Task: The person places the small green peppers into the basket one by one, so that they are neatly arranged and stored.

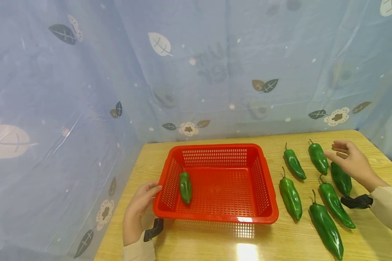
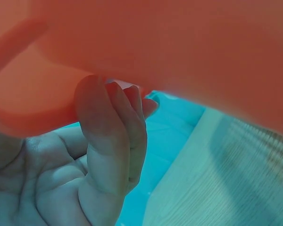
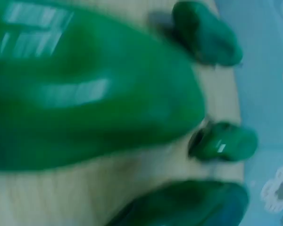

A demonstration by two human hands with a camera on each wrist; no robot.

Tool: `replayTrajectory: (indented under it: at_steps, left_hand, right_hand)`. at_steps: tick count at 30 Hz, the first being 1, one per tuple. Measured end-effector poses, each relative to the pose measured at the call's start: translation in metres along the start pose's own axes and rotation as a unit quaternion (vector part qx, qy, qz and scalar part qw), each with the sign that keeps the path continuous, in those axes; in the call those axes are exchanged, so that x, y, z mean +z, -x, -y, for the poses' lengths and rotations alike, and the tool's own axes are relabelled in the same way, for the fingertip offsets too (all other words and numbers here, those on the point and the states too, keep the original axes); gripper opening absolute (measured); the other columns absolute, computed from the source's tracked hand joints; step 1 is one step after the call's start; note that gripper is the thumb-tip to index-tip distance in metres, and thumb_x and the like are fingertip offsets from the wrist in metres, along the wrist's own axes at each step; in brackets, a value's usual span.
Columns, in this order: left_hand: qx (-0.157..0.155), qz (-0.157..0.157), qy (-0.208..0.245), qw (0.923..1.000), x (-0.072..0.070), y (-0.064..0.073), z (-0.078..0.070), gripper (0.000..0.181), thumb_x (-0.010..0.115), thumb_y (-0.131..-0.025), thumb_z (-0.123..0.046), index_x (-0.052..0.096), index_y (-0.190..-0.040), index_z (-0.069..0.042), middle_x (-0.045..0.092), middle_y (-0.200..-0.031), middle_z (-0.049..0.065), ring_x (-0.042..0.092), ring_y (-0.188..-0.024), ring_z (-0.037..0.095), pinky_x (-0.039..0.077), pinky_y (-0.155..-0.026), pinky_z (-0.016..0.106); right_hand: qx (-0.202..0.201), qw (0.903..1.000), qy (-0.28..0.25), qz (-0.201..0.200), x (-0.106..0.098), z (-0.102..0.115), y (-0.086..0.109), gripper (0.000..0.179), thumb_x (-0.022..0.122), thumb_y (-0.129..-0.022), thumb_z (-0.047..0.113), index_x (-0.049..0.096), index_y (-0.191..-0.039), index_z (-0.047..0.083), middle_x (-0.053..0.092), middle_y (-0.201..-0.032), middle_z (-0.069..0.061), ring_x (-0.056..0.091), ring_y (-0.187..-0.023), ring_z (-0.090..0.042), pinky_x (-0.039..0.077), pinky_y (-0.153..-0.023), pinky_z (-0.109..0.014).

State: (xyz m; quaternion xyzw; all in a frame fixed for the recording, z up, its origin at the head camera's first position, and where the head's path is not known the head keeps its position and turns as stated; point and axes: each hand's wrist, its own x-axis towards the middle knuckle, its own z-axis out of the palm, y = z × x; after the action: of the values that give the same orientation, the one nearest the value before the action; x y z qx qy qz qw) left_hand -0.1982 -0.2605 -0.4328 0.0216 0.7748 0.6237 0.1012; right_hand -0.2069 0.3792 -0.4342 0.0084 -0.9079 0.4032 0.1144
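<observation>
My left hand (image 1: 142,201) holds the left rim of a red plastic basket (image 1: 215,219); in the left wrist view its fingers (image 2: 104,122) bend up against the basket's side. A single green pepper (image 1: 185,187) lies inside the basket, near its left wall. On the right, my right hand (image 1: 352,161) hovers over the loose peppers with thumb and fingers apart and nothing between them. Below it lies a dark green pepper (image 1: 342,179), partly hidden by the hand, and another green pepper (image 1: 318,158) lies just left of the thumb. The right wrist view shows a large blurred pepper (image 3: 94,94) up close.
More green peppers lie between the basket and my right arm, among them a small one (image 1: 294,164), one by the basket (image 1: 290,198) and a long one at the front (image 1: 327,230). A blue patterned curtain (image 1: 222,108) hangs behind and left of the wooden table (image 1: 205,246).
</observation>
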Motion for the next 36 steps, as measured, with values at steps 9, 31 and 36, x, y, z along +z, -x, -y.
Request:
replayTrajectory:
  at_steps: [9, 31, 36]
  left_hand:
    - [0.005, 0.010, 0.007, 0.9999, -0.001, 0.001, -0.001, 0.040, 0.049, -0.097, -0.009, 0.044, -0.126, 0.018, 0.064, -0.106, 0.020, 0.064, -0.088, 0.017, 0.056, -0.076, 0.031]
    - [-0.004, -0.002, 0.006, 1.0000, 0.001, -0.001, 0.005, 0.038, 0.050, -0.096, -0.009, 0.047, -0.124, 0.016, 0.065, -0.103, 0.016, 0.064, -0.087, 0.018, 0.056, -0.077, 0.032]
    - [0.003, 0.003, 0.002, 1.0000, -0.001, -0.001, 0.004, 0.039, 0.049, -0.096, -0.010, 0.046, -0.124, 0.017, 0.064, -0.103, 0.016, 0.063, -0.088, 0.017, 0.056, -0.077, 0.031]
  right_hand:
    - [0.028, 0.9992, 0.027, 0.003, 0.000, -0.028, 0.009, 0.077, 0.051, -0.097, 0.035, 0.012, -0.145, -0.011, 0.020, -0.141, -0.043, 0.025, -0.122, -0.059, 0.033, -0.098, -0.060]
    - [-0.014, 0.9967, 0.068, 0.042, 0.006, -0.064, 0.018, 0.065, 0.058, -0.094, 0.023, 0.029, -0.140, -0.013, 0.024, -0.138, -0.045, 0.028, -0.111, -0.067, 0.031, -0.079, -0.071]
    - [-0.020, 0.9969, 0.063, 0.043, 0.009, -0.066, 0.018, 0.063, 0.060, -0.094, 0.022, 0.033, -0.138, -0.014, 0.030, -0.136, -0.044, 0.032, -0.110, -0.065, 0.033, -0.080, -0.071]
